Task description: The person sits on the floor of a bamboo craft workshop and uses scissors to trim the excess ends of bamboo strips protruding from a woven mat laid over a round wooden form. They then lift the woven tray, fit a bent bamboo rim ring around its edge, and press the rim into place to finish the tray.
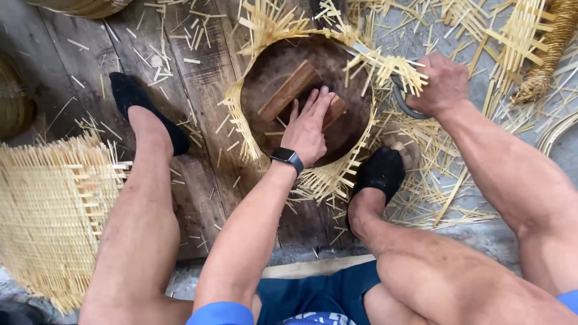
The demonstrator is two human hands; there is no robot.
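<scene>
From the head camera, looking straight down: the left hand (308,127) lies flat and open, fingers spread, pressing on a brown wooden block (289,90) that sits inside a round dark mould (271,66). This seems to pin the mould and the woven bamboo work (334,174) wrapped around its rim so nothing turns. A dark smartwatch (287,159) sits on that wrist. The right hand (444,83) is closed into a fist on the handle of a curved metal tool (404,101), apparently shears, whose blade end reaches in among the loose strip ends (385,66) at the far right of the rim. The grip looks firm, suited to cutting or levering.

The work rests on a dark wooden floor (198,78), toward its far edge where it meets grey concrete. The right foot in a black sock (380,171) is planted against the near rim, likely bracing it; the left foot (141,105) stands apart on the boards. A flat woven bamboo panel (51,204) lies at the floor's left edge. Scattered offcuts (457,180) cover the ground and crowd the tool's path.
</scene>
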